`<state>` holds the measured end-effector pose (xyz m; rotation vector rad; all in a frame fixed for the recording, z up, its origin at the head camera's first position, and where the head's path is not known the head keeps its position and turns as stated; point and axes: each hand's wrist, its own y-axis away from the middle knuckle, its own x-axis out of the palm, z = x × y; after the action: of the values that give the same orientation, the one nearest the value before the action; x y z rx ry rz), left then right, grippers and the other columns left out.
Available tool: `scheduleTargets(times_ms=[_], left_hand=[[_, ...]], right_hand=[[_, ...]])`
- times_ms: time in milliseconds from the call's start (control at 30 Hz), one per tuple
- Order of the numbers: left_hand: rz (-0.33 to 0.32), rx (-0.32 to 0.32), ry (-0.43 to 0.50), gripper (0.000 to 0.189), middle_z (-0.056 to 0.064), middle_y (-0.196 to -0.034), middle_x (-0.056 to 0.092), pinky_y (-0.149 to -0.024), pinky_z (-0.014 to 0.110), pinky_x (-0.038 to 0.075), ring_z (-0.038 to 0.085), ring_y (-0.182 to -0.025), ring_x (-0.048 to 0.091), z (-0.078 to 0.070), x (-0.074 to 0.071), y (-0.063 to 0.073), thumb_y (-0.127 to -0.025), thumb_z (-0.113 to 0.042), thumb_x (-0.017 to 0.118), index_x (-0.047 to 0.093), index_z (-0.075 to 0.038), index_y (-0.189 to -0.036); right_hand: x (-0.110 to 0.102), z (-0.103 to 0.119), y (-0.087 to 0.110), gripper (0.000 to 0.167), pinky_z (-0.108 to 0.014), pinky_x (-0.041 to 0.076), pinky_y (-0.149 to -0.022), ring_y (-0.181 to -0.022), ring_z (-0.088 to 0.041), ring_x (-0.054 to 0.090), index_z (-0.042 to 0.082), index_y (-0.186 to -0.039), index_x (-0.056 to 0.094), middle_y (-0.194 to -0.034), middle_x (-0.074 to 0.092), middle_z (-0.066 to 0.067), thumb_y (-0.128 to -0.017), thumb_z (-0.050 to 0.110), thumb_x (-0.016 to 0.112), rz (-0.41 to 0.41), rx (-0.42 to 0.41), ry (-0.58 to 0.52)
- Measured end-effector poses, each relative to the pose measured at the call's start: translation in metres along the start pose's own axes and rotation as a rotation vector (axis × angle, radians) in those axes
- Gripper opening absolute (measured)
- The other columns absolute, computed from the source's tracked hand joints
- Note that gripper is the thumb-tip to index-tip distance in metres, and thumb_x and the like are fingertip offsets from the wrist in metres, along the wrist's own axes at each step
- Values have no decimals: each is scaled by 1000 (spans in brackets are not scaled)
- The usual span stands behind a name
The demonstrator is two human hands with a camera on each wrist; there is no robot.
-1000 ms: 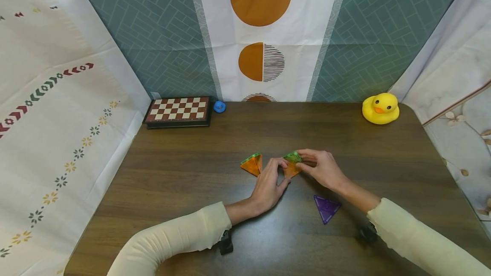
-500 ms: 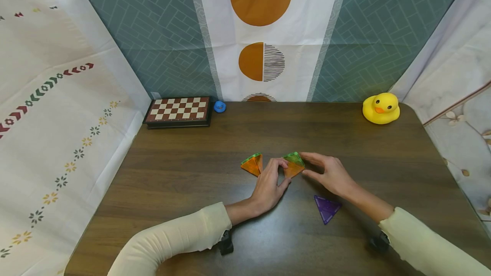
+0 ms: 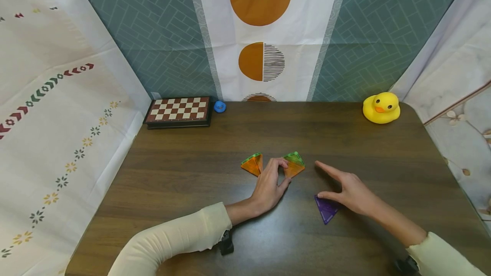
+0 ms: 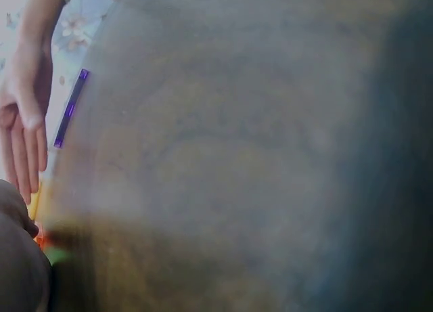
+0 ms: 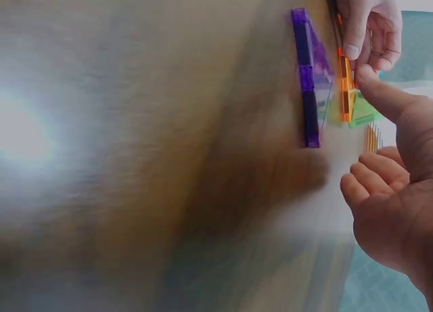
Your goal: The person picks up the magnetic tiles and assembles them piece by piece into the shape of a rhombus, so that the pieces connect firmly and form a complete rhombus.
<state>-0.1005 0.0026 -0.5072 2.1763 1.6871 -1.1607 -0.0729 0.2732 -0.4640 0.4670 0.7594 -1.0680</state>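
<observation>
My left hand [image 3: 266, 191] rests on the table at the middle, its thumb and curled fingers holding an orange triangular magnetic tile [image 3: 293, 169]. A green tile [image 3: 294, 157] adjoins that tile's far side. Left of the hand lies another orange tile [image 3: 252, 166] with a green edge; whatever lies between the two is covered by the hand. My right hand [image 3: 356, 193], fingers extended and thumb spread, is over the far corner of a purple triangular magnetic tile [image 3: 327, 213]. In the right wrist view the purple tile [image 5: 308, 109] is apart from the fingers.
A folded chessboard box [image 3: 177, 112] stands at the back left, with a small blue ring-shaped thing [image 3: 219, 106] beside it. At the back right sits a yellow rubber duck [image 3: 381, 108]. Cloth hangs behind the wooden table [image 3: 184, 156] and on both sides.
My right hand has let go of the green and orange tiles and moved right and nearer, over to the purple tile. The left hand has stayed in place.
</observation>
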Motion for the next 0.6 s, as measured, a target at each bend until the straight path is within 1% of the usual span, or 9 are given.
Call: scheduleTargets(times_ms=[133,233,300,400,467,533,600], left_hand=[[-5,9,-1,41,5,-131,63,-102,43,53,20,-125,61,-1,0,0,-93,-7,84,54,-8,-121],[-13,20,-8,41,5,-130,63,-101,42,54,20,-124,62,-1,0,1,-92,-7,84,55,-8,-121],[-12,21,-11,41,5,-130,63,-102,40,54,20,-124,62,-1,0,1,-92,-7,84,54,-8,-121],[-11,20,-12,41,6,-130,63,-102,39,54,20,-124,62,-1,0,1,-92,-7,84,54,-8,-120],[-6,15,-7,41,5,-131,63,-102,39,54,20,-125,62,-1,0,1,-93,-6,84,54,-8,-121],[-6,16,-8,41,6,-131,63,-103,39,53,20,-125,62,-1,0,1,-92,-6,84,54,-8,-121],[-9,21,-13,41,6,-130,63,-103,40,53,21,-124,62,-1,0,1,-92,-5,84,54,-8,-120]], right_hand=[[1,-2,14,93,-63,48,-104,-139,-47,52,6,-163,42,-158,48,-25,-88,34,90,35,-1,24],[2,-3,24,96,-61,52,-100,-134,-46,57,7,-162,43,-154,52,-26,-85,37,91,58,-36,35],[2,-3,29,96,-58,55,-98,-131,-44,61,8,-162,45,-152,56,-24,-83,38,92,71,-65,43],[4,-3,35,95,-49,58,-96,-128,-39,63,11,-161,47,-151,58,-21,-82,38,93,93,-101,49],[5,-3,38,92,-45,59,-95,-126,-38,64,13,-160,48,-151,59,-21,-83,37,92,111,-122,49],[6,-3,40,89,-45,59,-95,-125,-39,65,14,-159,50,-150,59,-21,-84,37,91,123,-132,44],[8,-3,41,86,-47,59,-94,-125,-40,65,15,-158,52,-149,60,-21,-85,37,90,127,-132,39]])
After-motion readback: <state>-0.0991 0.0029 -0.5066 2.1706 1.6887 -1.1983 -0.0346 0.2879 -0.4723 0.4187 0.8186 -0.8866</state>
